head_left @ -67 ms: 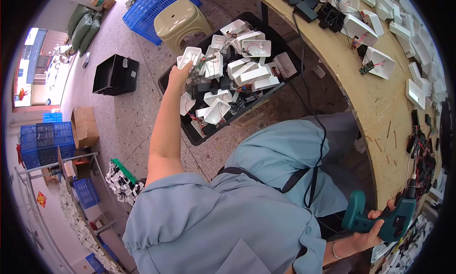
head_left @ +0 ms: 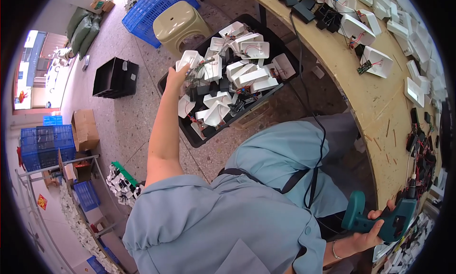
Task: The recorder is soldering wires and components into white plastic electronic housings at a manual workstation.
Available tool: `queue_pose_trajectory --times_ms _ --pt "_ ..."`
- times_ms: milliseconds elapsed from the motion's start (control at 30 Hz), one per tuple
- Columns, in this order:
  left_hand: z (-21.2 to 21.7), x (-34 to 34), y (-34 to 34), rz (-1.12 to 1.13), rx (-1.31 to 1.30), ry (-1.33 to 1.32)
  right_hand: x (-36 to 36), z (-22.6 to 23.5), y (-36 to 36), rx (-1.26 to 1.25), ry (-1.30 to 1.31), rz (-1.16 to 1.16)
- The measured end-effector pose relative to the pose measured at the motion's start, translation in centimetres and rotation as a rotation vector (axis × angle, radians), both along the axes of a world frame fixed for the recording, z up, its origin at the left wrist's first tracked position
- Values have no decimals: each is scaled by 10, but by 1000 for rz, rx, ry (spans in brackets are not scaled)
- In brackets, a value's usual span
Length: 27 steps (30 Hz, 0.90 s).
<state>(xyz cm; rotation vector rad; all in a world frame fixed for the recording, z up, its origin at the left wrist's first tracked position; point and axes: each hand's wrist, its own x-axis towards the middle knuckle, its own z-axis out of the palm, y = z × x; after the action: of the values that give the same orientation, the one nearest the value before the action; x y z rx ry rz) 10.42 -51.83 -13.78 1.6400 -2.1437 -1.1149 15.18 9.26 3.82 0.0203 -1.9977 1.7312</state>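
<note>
My left hand [head_left: 178, 76] reaches out to the far left end of a black tray [head_left: 199, 142]. Its thumb and fingers are spread apart beside a white plastic housing [head_left: 191, 58], which rests at the edge of the heap. More white housings [head_left: 255, 50] with thin wires and small circuit boards fill the tray. At the lower right, my right hand [head_left: 369, 236] is wrapped around the handle of a green power screwdriver [head_left: 398, 222]. The tool's tip points toward the far side of the bench, near black parts and wires [head_left: 419, 148].
A curved wooden workbench [head_left: 368, 108] with housings and black parts runs along the right. A black cable [head_left: 308, 103] hangs across my lap. Beyond the tray stand a beige stool [head_left: 178, 22] and a blue crate [head_left: 154, 5]. An empty-looking black bin [head_left: 115, 78] sits on the floor.
My left hand has drawn back slightly from the white housing and its thumb has spread out to the left. The housing now lies on the heap. My right hand has stayed put.
</note>
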Motion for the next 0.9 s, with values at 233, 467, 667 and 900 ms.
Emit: queue_pose_trajectory --times_ms 233,467,667,900 --pt "-33 23 -37 -112 141 280 7 -10 12 -77 -37 96" --pt "59 -51 6 -278 -572 258 11 -13 18 -185 8 48" --pt "201 -206 133 -905 -789 723 5 -10 16 -214 28 50" --pt "269 -359 166 -1387 -197 228 7 -4 14 -190 -21 -101"
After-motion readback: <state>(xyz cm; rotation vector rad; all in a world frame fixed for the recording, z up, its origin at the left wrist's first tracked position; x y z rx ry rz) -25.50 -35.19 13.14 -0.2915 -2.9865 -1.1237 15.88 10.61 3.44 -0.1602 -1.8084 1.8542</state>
